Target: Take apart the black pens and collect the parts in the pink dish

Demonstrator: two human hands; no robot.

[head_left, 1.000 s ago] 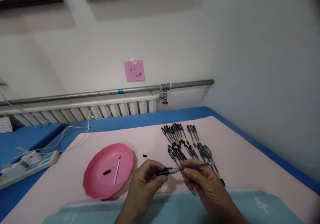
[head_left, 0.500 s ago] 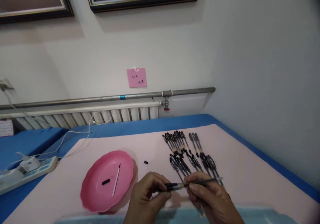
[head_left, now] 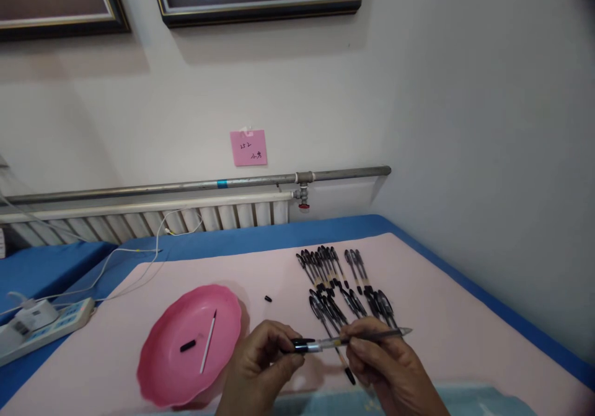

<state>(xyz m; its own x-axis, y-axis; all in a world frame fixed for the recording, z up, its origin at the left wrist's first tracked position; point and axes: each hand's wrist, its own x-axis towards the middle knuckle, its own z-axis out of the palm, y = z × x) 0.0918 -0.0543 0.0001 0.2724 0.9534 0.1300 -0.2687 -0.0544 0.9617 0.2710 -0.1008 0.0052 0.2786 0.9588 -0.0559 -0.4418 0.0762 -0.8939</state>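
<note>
In front of me my left hand (head_left: 267, 360) pinches a black pen cap (head_left: 302, 345) between thumb and fingers. My right hand (head_left: 383, 360) grips the clear, dark-cored barrel of a pen (head_left: 334, 341), whose pointed end sticks out to the right past the fingers. Cap and barrel lie in one line, and the barrel's left part reaches the cap's mouth; I cannot tell how far it goes in. Just behind the hands lie several black-capped pens (head_left: 325, 267) in rows. One pen's black end (head_left: 349, 376) shows below, between my hands.
To the left a pink scalloped dish (head_left: 149, 348) holds a black cap (head_left: 188, 346) and a white refill (head_left: 209, 341). A small black piece (head_left: 268, 299) lies on the pink sheet (head_left: 260, 267). At far left are a power strip (head_left: 69, 323) and white cables (head_left: 158, 230). A wall stands behind.
The view has shifted a little, so the table things sit slightly further left. My left hand with the cap has moved left, and more of the barrel shows between my hands.
</note>
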